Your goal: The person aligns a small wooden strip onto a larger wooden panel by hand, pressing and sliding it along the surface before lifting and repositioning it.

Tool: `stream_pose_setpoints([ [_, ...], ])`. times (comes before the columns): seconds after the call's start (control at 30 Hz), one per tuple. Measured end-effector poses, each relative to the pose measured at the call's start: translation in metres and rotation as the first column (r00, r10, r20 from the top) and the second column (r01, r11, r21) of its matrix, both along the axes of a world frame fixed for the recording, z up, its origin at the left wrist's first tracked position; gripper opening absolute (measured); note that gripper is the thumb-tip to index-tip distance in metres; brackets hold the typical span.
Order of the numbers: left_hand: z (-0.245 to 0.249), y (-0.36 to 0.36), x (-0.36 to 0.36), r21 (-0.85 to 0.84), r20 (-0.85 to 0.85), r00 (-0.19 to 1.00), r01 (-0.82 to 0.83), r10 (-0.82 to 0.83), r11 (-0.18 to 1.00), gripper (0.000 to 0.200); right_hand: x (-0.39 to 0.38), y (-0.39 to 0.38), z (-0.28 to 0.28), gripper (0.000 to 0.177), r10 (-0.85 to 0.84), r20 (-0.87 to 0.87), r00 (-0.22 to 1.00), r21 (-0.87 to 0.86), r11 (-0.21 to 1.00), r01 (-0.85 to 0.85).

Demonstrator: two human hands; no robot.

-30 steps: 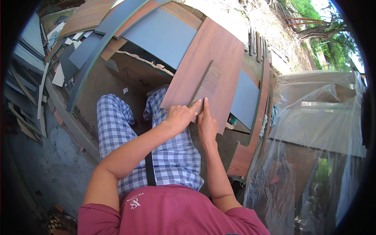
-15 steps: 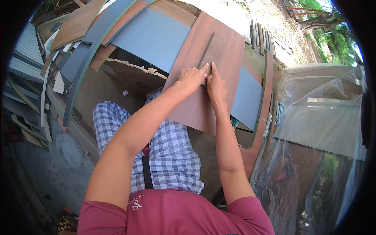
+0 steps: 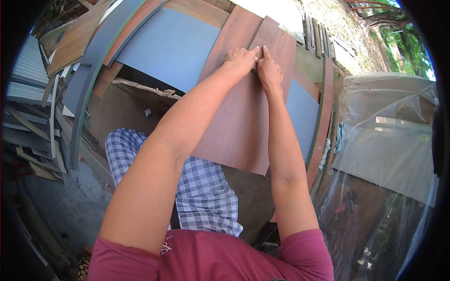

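Two hands up on narrow wooden strip, head view. Strip lies flat on broad reddish-brown panel, long axis running away from body, far end leaning slightly right. Most of strip sits beyond fingertips, near end between hands. Left hand at left edge, right hand at right, about equally near. Index fingers extended, others bent; whether either hand grips, can't tell.

Smooth reddish-brown wood-grain board (matt blue panel beside it), crinkled glossy plastic sheet.
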State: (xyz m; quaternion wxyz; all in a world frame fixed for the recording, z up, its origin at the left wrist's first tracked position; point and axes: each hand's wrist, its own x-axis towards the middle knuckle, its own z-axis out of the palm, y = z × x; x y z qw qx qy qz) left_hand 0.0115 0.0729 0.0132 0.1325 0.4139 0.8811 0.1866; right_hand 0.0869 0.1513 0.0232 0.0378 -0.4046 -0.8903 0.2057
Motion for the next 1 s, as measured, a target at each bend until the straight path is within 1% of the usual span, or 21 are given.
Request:
stream_pose_setpoints([
  [0.13,0.001,-0.002,0.0,0.012,0.031,0.999,-0.012,0.012,1.0,0.041,-0.002,0.003,-0.002,0.049,-0.003,-0.008,1.0,0.0,1.0,0.003],
  [0.2,0.001,-0.006,0.001,0.061,0.021,1.0,-0.006,0.004,0.998,0.04,-0.003,0.003,-0.002,0.049,-0.015,0.014,1.0,0.02,1.0,0.015],
  [0.3,0.001,-0.008,0.003,0.045,0.025,1.0,0.003,-0.005,0.999,0.04,0.0,-0.002,-0.001,0.049,-0.013,0.017,1.0,0.028,1.0,0.013],
  [0.57,-0.002,-0.039,0.039,0.063,0.031,0.999,0.007,-0.009,0.998,0.041,0.04,-0.035,0.002,0.05,0.011,0.004,1.0,0.051,0.999,-0.011],
  [0.63,0.001,-0.054,0.054,0.077,0.025,1.0,0.003,-0.005,0.997,0.042,0.056,-0.049,0.005,0.05,0.027,0.015,1.0,0.06,0.998,-0.027],
  [0.7,0.004,-0.071,0.07,0.056,0.072,0.997,0.008,-0.012,0.998,0.042,0.071,-0.066,0.006,0.05,0.026,0.039,0.999,0.059,0.998,-0.028],
  [0.77,-0.001,-0.09,0.086,0.101,0.037,0.999,0.006,-0.01,0.995,0.043,0.091,-0.084,0.006,0.05,0.043,0.023,0.999,0.068,0.997,-0.045],
  [1.0,0.005,-0.178,0.147,0.138,0.077,0.997,0.019,-0.03,0.99,0.044,0.154,-0.166,0.012,0.05,0.053,0.033,0.998,-0.002,0.999,-0.053],
])
